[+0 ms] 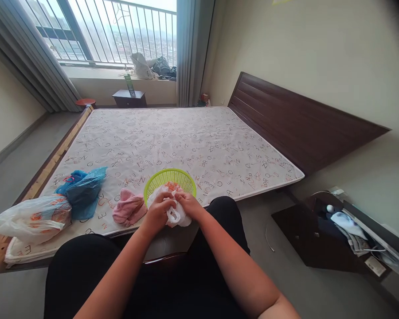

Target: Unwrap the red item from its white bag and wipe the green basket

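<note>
Head: L hand (pixel 159 210), R (pixel 188 204) on bag (pixel 180 219) (wht).

On the mattress (pixel 173 141), left to right, lie the outer bag (pixel 33 219), inner bag (pixel 86 190), cloth (pixel 128 208) and basket (pixel 169 172); the held bag (pixel 179 218) is at the basket's near side; headboard (pixel 292 119) right; cabinet (pixel 129 101) behind.

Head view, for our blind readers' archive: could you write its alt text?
Left hand and right hand hold a white plastic bag at a green basket on a mattress. Pink cloth, blue bag and second white bag lie to the left.
</note>
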{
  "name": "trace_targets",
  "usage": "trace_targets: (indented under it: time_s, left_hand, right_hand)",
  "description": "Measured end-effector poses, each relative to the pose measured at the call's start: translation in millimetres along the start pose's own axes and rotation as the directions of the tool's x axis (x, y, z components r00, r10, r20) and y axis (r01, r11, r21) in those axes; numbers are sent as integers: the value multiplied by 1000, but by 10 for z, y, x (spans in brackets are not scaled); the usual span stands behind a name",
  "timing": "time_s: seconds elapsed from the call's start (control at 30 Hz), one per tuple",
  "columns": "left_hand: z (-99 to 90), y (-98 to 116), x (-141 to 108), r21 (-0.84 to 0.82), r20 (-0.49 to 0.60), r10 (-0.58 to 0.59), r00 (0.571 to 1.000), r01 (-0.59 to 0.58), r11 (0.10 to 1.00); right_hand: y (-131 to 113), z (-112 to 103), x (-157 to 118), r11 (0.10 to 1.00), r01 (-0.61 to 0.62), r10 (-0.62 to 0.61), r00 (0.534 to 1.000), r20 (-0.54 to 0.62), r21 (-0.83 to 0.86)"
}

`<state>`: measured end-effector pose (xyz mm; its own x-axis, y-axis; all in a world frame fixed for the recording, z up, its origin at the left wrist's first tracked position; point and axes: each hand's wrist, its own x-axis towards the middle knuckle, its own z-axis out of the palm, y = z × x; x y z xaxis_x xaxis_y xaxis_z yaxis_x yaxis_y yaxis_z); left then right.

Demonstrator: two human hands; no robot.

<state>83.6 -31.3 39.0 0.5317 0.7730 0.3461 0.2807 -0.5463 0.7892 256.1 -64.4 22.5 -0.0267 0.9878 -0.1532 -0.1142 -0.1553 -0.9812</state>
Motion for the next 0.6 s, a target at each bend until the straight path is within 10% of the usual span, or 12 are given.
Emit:
trace_targets:
  time_s: [0.13,0.37,0.6]
  left_hand:
    - [24,-79,-41,48,14,112,994,-113,992]
    - [14,-99,-35,124,122,184,975,-199,972]
    - [-16,-409,-344,138,-4,123,992,-121,983]
  right_hand:
    - [22,-12,-26,972,-91,74,993,87,215]
    - [31,-129,95,898,35,89,961,-260,438]
    - [-24,-998,174,869,132,262,695,-670,478]
